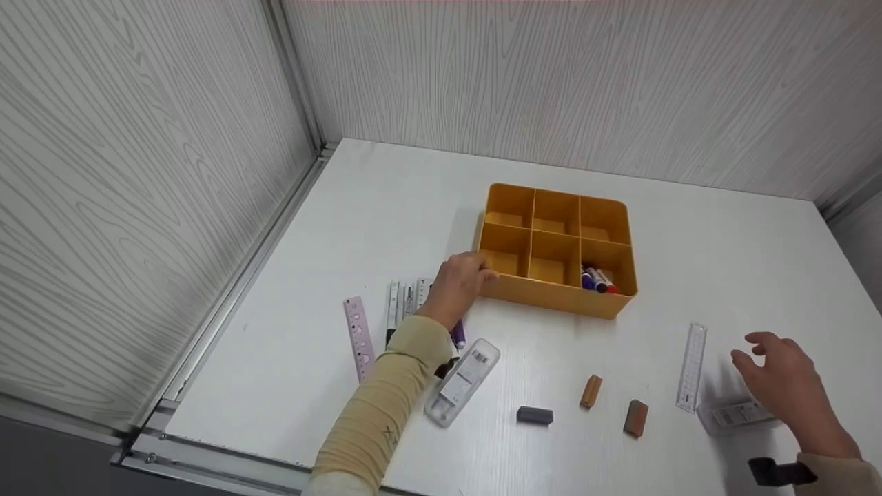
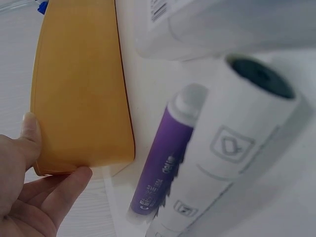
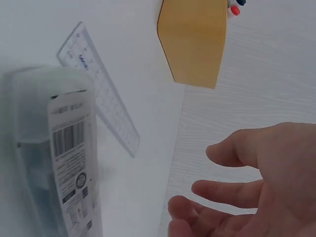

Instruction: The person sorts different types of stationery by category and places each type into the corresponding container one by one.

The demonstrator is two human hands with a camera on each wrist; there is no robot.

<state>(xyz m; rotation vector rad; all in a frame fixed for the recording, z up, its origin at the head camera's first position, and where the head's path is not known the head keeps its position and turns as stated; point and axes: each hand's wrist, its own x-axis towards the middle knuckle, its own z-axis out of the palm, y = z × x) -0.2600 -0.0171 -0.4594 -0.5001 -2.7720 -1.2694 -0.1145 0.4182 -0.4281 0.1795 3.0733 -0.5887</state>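
Note:
My left hand [image 1: 457, 286] is at the front left corner of a yellow divided organizer box [image 1: 537, 293]. In the left wrist view its thumb [image 2: 30, 136] lies on one edge of the box wall and its fingers [image 2: 66, 195] wrap the corner, pinching it. Several markers [image 1: 601, 281] lie in the box's front right compartment. My right hand [image 1: 785, 379] hovers with fingers apart and holds nothing. It is nearest a clear pencil case [image 1: 737, 417] with a label, beside a transparent ruler [image 1: 691, 368].
Left of the box are a pink ruler [image 1: 358, 334], several white pens [image 1: 393, 303], a purple marker [image 1: 459, 334] and another clear case [image 1: 463, 382]. A dark block [image 1: 535, 415] and two brown blocks, one orange-brown [image 1: 590, 391] and one reddish [image 1: 635, 418], lie in front. Panels stand behind and left.

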